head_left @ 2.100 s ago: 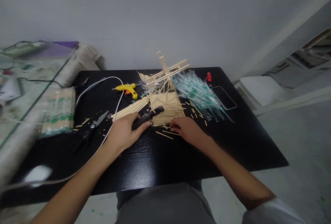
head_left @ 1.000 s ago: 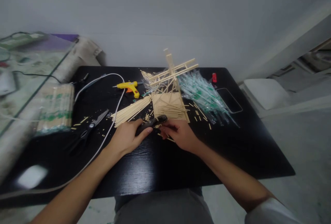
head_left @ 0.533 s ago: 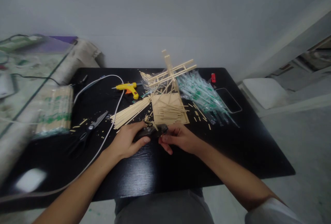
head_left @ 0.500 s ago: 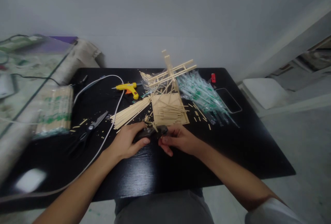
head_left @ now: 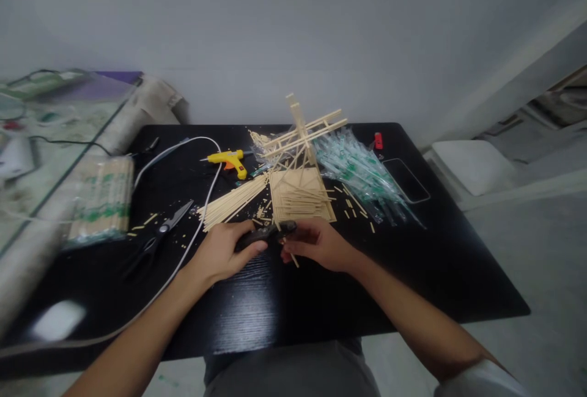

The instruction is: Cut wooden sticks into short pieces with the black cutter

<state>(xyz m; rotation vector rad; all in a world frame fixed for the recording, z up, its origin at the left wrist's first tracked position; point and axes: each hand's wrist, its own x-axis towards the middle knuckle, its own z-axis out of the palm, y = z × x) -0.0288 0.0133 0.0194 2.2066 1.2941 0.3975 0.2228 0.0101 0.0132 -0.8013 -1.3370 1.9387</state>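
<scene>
Left fingers (head_left: 252, 252) are wrapped around a black hand tool (head_left: 251, 238), while the right fingers (head_left: 303, 249) pinch a slim wooden stick (head_left: 294, 259) at the tool's head (its near end pokes out below them). Beyond, on the black counter (head_left: 321, 302), are a stick-built model (head_left: 304, 138) and a yellow glue gun (head_left: 233, 158).

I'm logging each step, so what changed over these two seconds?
The left hand drew the black handheld tool toward the person. The right hand moved left to the tool's tip and now holds a thin pale wooden stick. The yellow plastic glue gun stayed put.
</scene>
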